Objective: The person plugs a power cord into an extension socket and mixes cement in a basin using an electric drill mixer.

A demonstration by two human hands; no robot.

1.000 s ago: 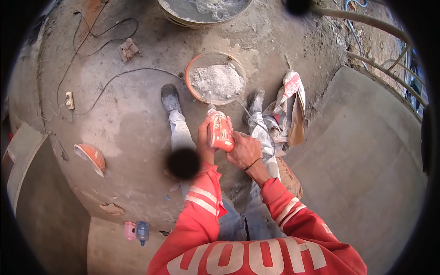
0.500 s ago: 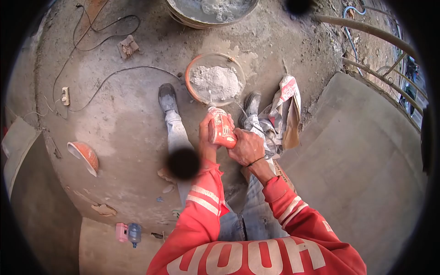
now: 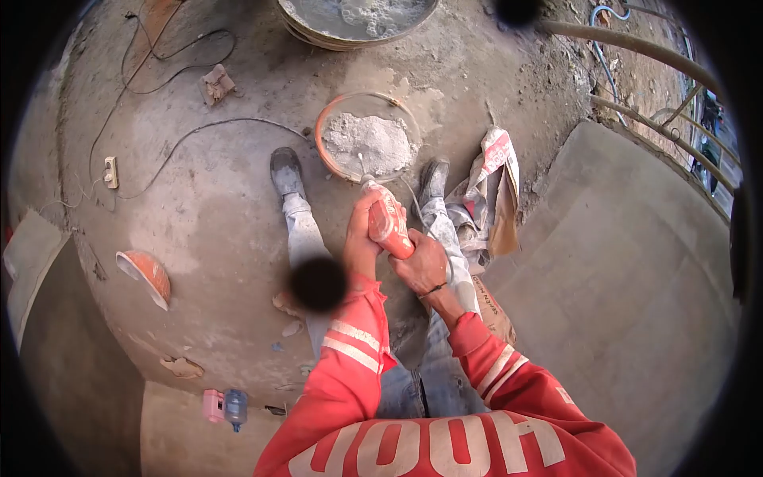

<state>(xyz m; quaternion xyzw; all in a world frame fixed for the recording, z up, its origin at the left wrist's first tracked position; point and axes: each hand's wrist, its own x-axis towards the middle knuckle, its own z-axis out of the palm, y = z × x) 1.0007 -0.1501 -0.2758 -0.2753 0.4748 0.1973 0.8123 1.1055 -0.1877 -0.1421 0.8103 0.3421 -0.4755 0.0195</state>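
A red power drill [image 3: 389, 229], dusted with pale powder, is held in front of me between both hands. My left hand [image 3: 363, 238] is closed around its front part, and my right hand [image 3: 421, 265] is closed on its rear handle. From the drill's nose a thin shaft points into a round tub with an orange rim [image 3: 319, 139]. Inside the tub lies a heap of pale grey powder [image 3: 369, 143]; the shaft's lower end is not visible. A cord hangs beside the drill.
A larger bucket [image 3: 314, 36] of greyish, frothy liquid stands beyond the tub. Torn paper sacks [image 3: 502, 179] lie by my right boot [image 3: 434, 179]. An orange bowl [image 3: 147, 274] rests at left, near a power socket strip [image 3: 111, 172] and loose cable [image 3: 214, 123]. Poles [image 3: 636, 52] cross the upper right.
The drill has turned a little in my hands, and my right hand has shifted slightly down and left. The whole view has moved slightly. Both hands keep their hold.
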